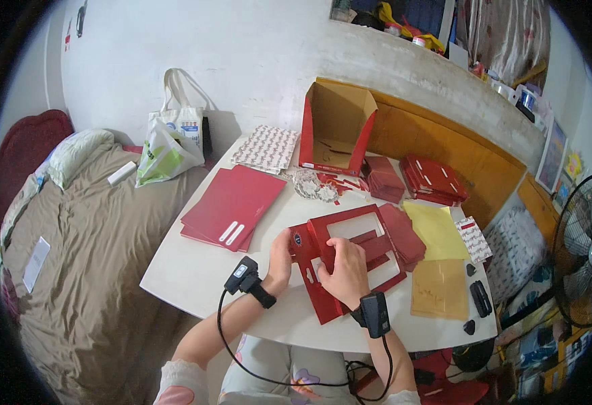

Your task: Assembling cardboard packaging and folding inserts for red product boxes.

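Observation:
A flat red cardboard box blank (317,297) with a cut-out window and a hang hole lies partly folded on the white table in front of me. My left hand (280,262) grips its left edge, fingers behind the panel. Over the middle of the blank, my right hand (345,271) bends its fingers around a fold line and presses the card. Its fingertips are partly hidden. Loose strips of red card show through the window. Black devices with cables are strapped on both my wrists.
Red folders (238,199) lie left of the box blank. Behind stand an open red carton (336,128), a patterned stack (265,147) and red packs (433,179). Yellow paper (434,229) and a brown envelope (439,290) are at right. A fan (583,250) stands beyond the table; a bed (93,270) is left.

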{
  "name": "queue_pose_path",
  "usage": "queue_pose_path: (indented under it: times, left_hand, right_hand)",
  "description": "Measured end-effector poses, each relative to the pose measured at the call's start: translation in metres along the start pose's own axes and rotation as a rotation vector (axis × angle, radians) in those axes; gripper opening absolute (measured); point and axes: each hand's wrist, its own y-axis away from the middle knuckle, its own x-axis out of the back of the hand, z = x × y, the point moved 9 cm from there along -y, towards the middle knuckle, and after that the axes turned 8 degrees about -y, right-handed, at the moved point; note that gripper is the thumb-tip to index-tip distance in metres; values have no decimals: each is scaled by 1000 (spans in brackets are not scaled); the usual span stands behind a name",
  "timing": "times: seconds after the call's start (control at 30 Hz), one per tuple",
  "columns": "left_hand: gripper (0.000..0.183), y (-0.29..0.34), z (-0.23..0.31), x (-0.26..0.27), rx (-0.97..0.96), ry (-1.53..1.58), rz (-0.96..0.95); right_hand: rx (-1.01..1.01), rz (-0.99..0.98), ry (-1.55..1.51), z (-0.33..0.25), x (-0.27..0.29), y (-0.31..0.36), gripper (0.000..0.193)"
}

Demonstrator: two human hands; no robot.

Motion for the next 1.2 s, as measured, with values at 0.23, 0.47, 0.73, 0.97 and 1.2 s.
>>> queue_pose_path:
  times: [0.23,0.47,0.73,0.97,1.2]
  left_hand:
    - [41,-5,16,4,-69,121,-91]
    - [34,-2,31,-7,-99,-146,-220]
    - [35,10,14,-28,29,-470,-469]
    - [32,11,10,-31,41,-466,-550]
    - [44,10,25,-23,-186,-411,-366]
  right_hand:
    - [92,21,18,-11,8,-2,39]
    - [172,-17,87,-9,1,4,37]
    - [143,-124,44,12,-8,12,21]
    - [202,-84,67,7,-1,14,27]
    - [173,-38,13,5,7,11,32]
